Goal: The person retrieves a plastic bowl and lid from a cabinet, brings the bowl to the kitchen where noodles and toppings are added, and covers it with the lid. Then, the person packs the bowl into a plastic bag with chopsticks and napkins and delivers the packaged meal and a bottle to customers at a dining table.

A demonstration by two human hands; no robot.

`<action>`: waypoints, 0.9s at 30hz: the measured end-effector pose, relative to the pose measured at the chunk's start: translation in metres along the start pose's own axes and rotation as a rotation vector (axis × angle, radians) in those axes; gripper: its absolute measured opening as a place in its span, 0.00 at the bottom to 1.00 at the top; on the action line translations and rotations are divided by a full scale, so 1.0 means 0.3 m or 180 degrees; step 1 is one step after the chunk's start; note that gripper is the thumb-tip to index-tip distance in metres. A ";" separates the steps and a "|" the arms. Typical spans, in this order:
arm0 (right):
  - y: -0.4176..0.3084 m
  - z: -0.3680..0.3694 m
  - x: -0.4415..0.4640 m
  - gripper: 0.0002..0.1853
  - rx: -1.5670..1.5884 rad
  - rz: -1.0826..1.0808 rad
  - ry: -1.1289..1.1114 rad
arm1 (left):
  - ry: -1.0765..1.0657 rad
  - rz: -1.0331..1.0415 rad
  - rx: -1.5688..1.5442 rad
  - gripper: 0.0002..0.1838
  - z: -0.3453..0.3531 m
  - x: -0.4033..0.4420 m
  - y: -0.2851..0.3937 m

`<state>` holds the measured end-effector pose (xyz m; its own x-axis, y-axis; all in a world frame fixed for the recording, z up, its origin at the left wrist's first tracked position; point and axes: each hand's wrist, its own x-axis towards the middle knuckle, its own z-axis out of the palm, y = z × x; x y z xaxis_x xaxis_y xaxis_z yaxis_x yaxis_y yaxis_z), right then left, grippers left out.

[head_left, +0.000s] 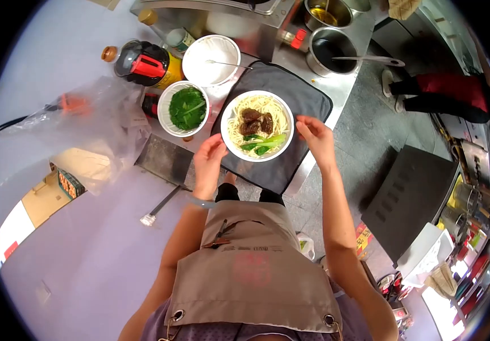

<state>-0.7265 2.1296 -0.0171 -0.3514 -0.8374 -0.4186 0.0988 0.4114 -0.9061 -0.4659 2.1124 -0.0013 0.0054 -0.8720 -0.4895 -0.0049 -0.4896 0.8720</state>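
A white bowl of noodles [239,149], topped with dark brown meat chunks [255,121] and green leafy stalks [265,145], is in front of me over a dark grey cloth [307,102]. My left hand [208,162] has its curled fingers at the bowl's left rim. On the opposite side, my right hand [316,139] has thumb and fingers drawn together at the right rim. Whether the bowl rests on the cloth or is slightly raised, I cannot tell. Left of it stands a white tub of chopped greens [187,108].
A ribbed white bowl [202,57] with a spoon [228,63] stands behind the greens, beside a large dark bottle [142,63]. Metal pots [331,54] sit at the back right, one with a handle jutting out. Another person [441,94] stands at the right.
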 end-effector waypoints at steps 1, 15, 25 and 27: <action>-0.002 0.011 0.040 0.12 0.0011 -0.0053 -0.0193 | -0.0031 -0.0133 -0.0165 0.13 0.022 0.003 0.017; -0.016 0.041 0.119 0.06 -0.0103 0.0005 -0.0667 | -0.0011 -0.0364 -0.0377 0.06 0.010 0.043 -0.003; -0.106 0.102 -0.117 0.05 -0.0241 0.0011 -0.1017 | -0.0054 -0.0454 -0.0726 0.08 -0.149 -0.180 -0.008; -0.150 0.163 -0.186 0.05 -0.0318 0.0106 -0.1179 | -0.0020 -0.0453 -0.0810 0.07 -0.232 -0.256 0.009</action>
<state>-0.6658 2.1404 0.0440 0.0125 -0.8888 -0.4582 0.0068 0.4583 -0.8888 -0.3967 2.1782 0.0390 -0.0182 -0.7950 -0.6064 0.2464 -0.5913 0.7679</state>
